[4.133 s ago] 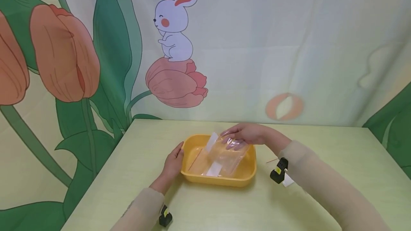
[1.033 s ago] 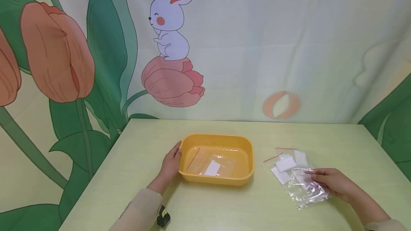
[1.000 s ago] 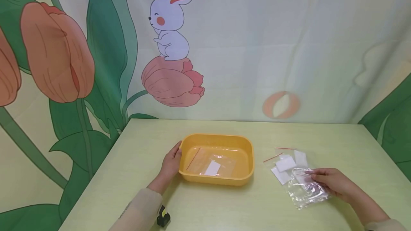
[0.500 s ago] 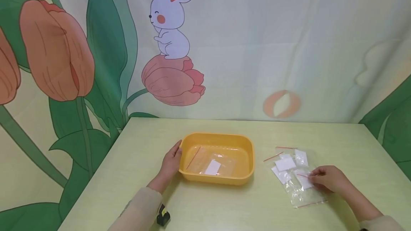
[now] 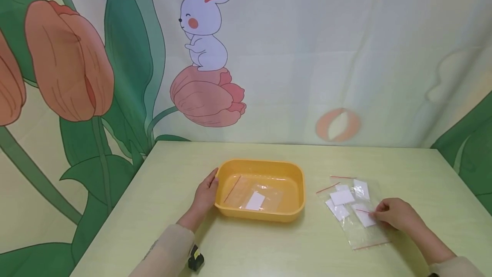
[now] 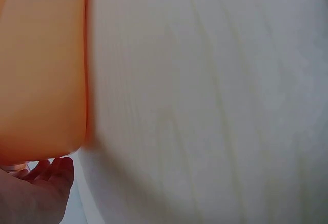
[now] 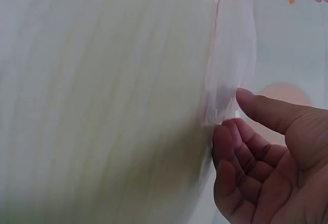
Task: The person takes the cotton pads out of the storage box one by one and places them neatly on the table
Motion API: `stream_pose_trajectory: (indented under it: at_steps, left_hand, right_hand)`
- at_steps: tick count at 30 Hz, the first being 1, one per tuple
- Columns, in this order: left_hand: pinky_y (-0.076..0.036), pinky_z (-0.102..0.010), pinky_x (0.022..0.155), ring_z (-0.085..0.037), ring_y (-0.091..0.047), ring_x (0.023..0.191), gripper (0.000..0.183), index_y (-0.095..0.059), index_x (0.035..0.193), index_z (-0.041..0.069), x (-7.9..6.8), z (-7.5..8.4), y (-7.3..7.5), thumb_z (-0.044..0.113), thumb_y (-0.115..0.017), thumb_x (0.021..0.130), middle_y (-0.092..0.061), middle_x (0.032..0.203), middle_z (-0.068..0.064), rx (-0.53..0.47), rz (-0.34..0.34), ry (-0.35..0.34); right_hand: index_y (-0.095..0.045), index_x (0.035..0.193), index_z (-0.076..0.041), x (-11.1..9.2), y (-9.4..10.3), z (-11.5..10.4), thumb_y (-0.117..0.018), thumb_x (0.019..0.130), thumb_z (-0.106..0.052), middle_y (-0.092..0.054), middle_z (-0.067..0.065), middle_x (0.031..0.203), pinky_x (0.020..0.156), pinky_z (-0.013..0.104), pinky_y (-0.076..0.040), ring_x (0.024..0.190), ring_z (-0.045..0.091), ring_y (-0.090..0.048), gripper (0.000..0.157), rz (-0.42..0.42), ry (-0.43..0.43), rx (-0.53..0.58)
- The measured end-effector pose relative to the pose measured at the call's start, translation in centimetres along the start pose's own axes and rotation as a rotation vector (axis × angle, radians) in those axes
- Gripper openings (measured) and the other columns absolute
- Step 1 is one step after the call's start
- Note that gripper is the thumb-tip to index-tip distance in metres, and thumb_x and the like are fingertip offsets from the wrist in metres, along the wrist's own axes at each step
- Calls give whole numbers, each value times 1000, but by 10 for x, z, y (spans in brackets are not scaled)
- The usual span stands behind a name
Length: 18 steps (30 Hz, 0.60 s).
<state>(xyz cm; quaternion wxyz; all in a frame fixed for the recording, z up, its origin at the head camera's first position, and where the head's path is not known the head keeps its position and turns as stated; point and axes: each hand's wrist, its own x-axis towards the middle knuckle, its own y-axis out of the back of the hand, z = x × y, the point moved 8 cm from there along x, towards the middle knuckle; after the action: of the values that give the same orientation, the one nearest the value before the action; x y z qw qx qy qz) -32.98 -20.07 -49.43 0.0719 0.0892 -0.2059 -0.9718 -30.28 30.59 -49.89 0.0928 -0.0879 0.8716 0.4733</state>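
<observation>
In the head view my left hand rests against the left wall of the yellow plastic basin. The left wrist view shows its fingertips touching the basin's outer wall. Inside the basin lies a clear zip bag with a red strip and a white rectangle. To the right, a clear zip bag lies on an overlapping pile of similar bags, each with a white rectangle. My right hand is at this bag's right edge. In the right wrist view, thumb and fingers stand apart around its corner.
The pale table reaches back to a printed curtain with a rabbit and tulips. A small black device sits by the left sleeve.
My right hand has carried a clear zip bag from the basin to the pile on the right. The bag now lies flatter, and the hand has loosened at its edge. The left hand stays put.
</observation>
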Motion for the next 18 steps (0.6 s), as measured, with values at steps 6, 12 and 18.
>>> stream_pose_trajectory:
  at_steps: [6,12,18]
  left_hand:
    - [-27,-55,128,-42,-30,155,49,-33,160,9,-1,1,0,20,-35,113,-32,166,-22,-3,3,13]
    - [-27,-55,128,-42,-30,155,49,-33,160,9,-1,0,-1,20,-36,112,-32,166,-22,-15,4,16]
    - [-28,-55,128,-42,-30,155,49,-34,160,9,0,-1,-1,20,-36,113,-33,166,-21,-18,6,15]
  right_hand:
    - [-66,94,1,1,2,0,-70,95,-22,-63,4,78,60,28,-48,70,15,-58,23,-37,-30,16]
    - [-66,99,3,3,9,-2,-67,99,-25,-65,4,78,59,29,-48,72,16,-57,28,-71,-32,48]
    - [-63,110,7,7,13,-2,-54,106,-31,-71,18,98,65,31,-54,85,17,-65,40,-131,-60,108]
